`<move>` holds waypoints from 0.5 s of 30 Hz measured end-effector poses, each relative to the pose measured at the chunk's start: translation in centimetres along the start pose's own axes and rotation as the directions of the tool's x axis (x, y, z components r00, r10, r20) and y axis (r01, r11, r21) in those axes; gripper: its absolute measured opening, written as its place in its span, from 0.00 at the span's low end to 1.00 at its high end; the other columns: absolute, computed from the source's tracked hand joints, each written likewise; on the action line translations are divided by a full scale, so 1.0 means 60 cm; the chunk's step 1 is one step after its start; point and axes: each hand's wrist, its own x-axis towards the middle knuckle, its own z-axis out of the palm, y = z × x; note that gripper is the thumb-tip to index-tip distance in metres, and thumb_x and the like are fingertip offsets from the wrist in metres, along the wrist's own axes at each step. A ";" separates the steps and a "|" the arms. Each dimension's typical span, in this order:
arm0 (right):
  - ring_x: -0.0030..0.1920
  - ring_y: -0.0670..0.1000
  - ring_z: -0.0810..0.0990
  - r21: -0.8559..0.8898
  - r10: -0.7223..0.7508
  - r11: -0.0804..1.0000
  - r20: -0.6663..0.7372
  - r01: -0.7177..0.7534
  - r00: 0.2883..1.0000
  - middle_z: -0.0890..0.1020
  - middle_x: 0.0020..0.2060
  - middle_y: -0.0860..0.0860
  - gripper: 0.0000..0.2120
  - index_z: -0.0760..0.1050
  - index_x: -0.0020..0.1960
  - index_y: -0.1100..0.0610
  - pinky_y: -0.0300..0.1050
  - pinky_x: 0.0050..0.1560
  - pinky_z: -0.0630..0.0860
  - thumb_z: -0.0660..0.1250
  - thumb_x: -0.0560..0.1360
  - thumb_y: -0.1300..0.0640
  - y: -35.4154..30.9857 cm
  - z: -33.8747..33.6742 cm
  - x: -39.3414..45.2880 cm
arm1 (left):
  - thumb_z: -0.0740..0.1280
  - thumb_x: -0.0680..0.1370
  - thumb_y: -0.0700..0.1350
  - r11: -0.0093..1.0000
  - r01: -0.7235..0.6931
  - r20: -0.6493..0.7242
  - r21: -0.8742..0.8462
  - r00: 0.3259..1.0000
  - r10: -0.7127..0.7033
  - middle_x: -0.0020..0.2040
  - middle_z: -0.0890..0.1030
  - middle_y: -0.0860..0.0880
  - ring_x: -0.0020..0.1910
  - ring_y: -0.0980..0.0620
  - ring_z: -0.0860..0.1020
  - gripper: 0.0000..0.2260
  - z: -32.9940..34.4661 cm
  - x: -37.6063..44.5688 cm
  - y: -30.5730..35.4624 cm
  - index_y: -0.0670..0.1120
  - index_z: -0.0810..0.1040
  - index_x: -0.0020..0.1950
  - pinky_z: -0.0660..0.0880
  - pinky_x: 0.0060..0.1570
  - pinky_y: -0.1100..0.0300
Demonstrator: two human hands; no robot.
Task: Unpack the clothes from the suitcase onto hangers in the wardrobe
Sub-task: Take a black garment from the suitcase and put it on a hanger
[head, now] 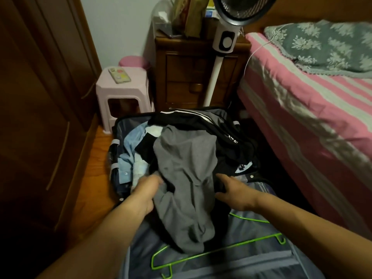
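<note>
1. My left hand point(148, 190) sits at the left edge of the grey garment point(185, 178); its fingers are curled into the cloth and bunch it there.
2. My right hand point(231, 195) is at the garment's right side, the fingers point(222, 178) loosely spread and reaching forward onto the dark cloth beside it. Whether they pinch anything I cannot tell.
3. The grey garment lies draped over the heap in the open suitcase point(120, 125), and its lower end spills onto the blue-grey lid lining near me.
4. Under that lower end lies a green hanger point(221, 249) flat on the lining. A second green hanger point(247, 218) shows just behind it, mostly hidden by my right forearm.
5. Still in the case are a black garment with white stripes point(201, 117) at the far side and a light blue shirt point(128, 152) on the left.
6. The brown wardrobe point(40, 97) stands at my left, doors closed.
7. Beyond the case there is a pink stool point(120, 91) with a phone point(119, 75) on top, a wooden nightstand point(187, 67) and a white standing fan point(225, 39).
8. The bed point(302, 97) with its pink striped cover runs along my right.
</note>
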 end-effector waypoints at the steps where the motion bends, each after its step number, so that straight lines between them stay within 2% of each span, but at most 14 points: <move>1: 0.66 0.53 0.73 0.064 0.012 0.998 -0.013 -0.011 1.000 0.74 0.65 0.57 0.33 0.57 0.79 0.55 0.40 0.66 0.69 0.67 0.79 0.53 -0.007 -0.004 -0.008 | 0.70 0.63 0.40 0.987 -0.030 0.191 0.159 0.982 -0.001 0.46 0.82 0.40 0.44 0.44 0.81 0.16 0.009 -0.027 0.010 0.39 0.82 0.50 0.78 0.43 0.55; 2: 0.58 0.48 0.76 0.135 0.020 0.991 -0.027 -0.016 0.999 0.77 0.58 0.52 0.31 0.59 0.78 0.56 0.34 0.58 0.73 0.67 0.79 0.53 -0.008 -0.007 -0.010 | 0.70 0.64 0.38 0.922 -0.108 0.415 0.372 0.908 -0.061 0.41 0.81 0.42 0.38 0.46 0.80 0.14 0.020 -0.059 0.017 0.39 0.83 0.49 0.76 0.37 0.59; 3: 0.48 0.42 0.76 0.209 0.045 0.977 -0.034 -0.036 0.998 0.77 0.52 0.48 0.30 0.60 0.77 0.57 0.27 0.46 0.73 0.67 0.80 0.54 -0.010 -0.007 -0.013 | 0.71 0.68 0.37 0.791 -0.218 0.568 0.571 0.801 -0.189 0.38 0.80 0.44 0.33 0.49 0.78 0.11 0.031 -0.087 0.016 0.41 0.83 0.50 0.74 0.30 0.62; 4: 0.43 0.40 0.75 0.271 0.073 0.960 -0.023 -0.064 0.997 0.77 0.50 0.46 0.31 0.60 0.77 0.57 0.25 0.37 0.71 0.68 0.79 0.52 -0.010 -0.001 -0.016 | 0.70 0.74 0.38 0.618 -0.325 0.621 0.716 0.701 -0.351 0.36 0.79 0.45 0.30 0.51 0.77 0.08 0.040 -0.106 0.010 0.43 0.83 0.52 0.74 0.26 0.64; 5: 0.46 0.42 0.76 0.349 0.116 0.931 0.001 -0.109 0.993 0.76 0.56 0.48 0.36 0.60 0.78 0.55 0.25 0.36 0.72 0.71 0.77 0.47 -0.009 0.008 -0.020 | 0.67 0.78 0.41 0.439 -0.403 0.589 0.803 0.642 -0.490 0.37 0.80 0.46 0.31 0.50 0.77 0.05 0.046 -0.119 0.008 0.43 0.81 0.52 0.76 0.26 0.62; 6: 0.55 0.47 0.77 0.395 0.167 0.904 0.024 -0.162 0.986 0.74 0.65 0.51 0.45 0.58 0.79 0.52 0.31 0.43 0.78 0.73 0.71 0.37 -0.005 0.023 -0.018 | 0.65 0.81 0.45 0.285 -0.450 0.530 0.846 0.656 -0.538 0.40 0.82 0.44 0.33 0.49 0.78 0.08 0.046 -0.116 0.007 0.43 0.80 0.52 0.78 0.31 0.58; 7: 0.65 0.52 0.74 0.376 0.223 0.900 0.033 -0.219 0.974 0.68 0.72 0.52 0.56 0.55 0.80 0.49 0.42 0.53 0.81 0.74 0.62 0.28 -0.004 0.040 -0.016 | 0.63 0.82 0.49 0.175 -0.472 0.489 0.864 0.705 -0.514 0.45 0.84 0.43 0.36 0.48 0.80 0.11 0.039 -0.108 0.011 0.43 0.80 0.51 0.79 0.38 0.55; 8: 0.72 0.56 0.69 0.355 0.270 0.896 0.044 -0.268 0.962 0.62 0.76 0.53 0.62 0.50 0.81 0.47 0.51 0.62 0.78 0.73 0.57 0.24 -0.002 0.060 -0.012 | 0.61 0.82 0.51 0.104 -0.473 0.470 0.875 0.778 -0.417 0.54 0.84 0.41 0.43 0.46 0.81 0.14 0.029 -0.091 0.017 0.42 0.81 0.55 0.78 0.47 0.54; 9: 0.76 0.58 0.63 0.356 0.315 0.879 0.066 -0.318 0.947 0.57 0.78 0.55 0.64 0.44 0.81 0.46 0.54 0.69 0.71 0.75 0.58 0.27 -0.002 0.081 -0.009 | 0.61 0.82 0.52 0.103 -0.460 0.470 0.882 0.841 -0.270 0.62 0.81 0.42 0.51 0.44 0.81 0.16 0.018 -0.077 0.025 0.42 0.80 0.61 0.76 0.54 0.54; 10: 0.77 0.60 0.61 0.367 0.351 0.861 0.072 -0.352 0.934 0.54 0.79 0.58 0.63 0.40 0.82 0.48 0.53 0.73 0.66 0.77 0.62 0.32 -0.001 0.103 -0.004 | 0.61 0.82 0.51 0.210 -0.413 0.444 0.886 0.888 -0.124 0.66 0.78 0.43 0.58 0.43 0.78 0.18 0.009 -0.067 0.032 0.43 0.77 0.67 0.74 0.56 0.56; 12: 0.75 0.62 0.64 0.316 0.363 0.880 0.030 -0.353 0.931 0.60 0.76 0.64 0.54 0.38 0.81 0.51 0.50 0.73 0.64 0.75 0.72 0.46 -0.011 0.136 -0.004 | 0.62 0.82 0.50 0.553 -0.297 0.330 0.778 0.943 0.044 0.68 0.77 0.42 0.61 0.43 0.77 0.19 0.001 -0.051 0.035 0.43 0.74 0.70 0.72 0.54 0.58; 13: 0.72 0.63 0.69 0.253 0.347 0.910 -0.032 -0.328 0.937 0.66 0.73 0.65 0.46 0.43 0.82 0.53 0.51 0.70 0.67 0.70 0.76 0.51 -0.016 0.147 -0.009 | 0.62 0.83 0.51 0.659 -0.263 0.289 0.705 0.955 0.071 0.68 0.76 0.41 0.62 0.42 0.76 0.20 0.003 -0.050 0.033 0.43 0.72 0.71 0.72 0.54 0.57; 15: 0.64 0.66 0.75 0.078 0.253 0.967 -0.206 -0.242 0.945 0.76 0.64 0.65 0.26 0.62 0.74 0.56 0.55 0.61 0.73 0.61 0.78 0.57 -0.022 0.156 -0.033 | 0.62 0.84 0.54 0.742 -0.223 0.252 0.632 0.965 0.076 0.72 0.72 0.42 0.68 0.42 0.73 0.25 0.018 -0.043 0.027 0.44 0.64 0.77 0.72 0.61 0.54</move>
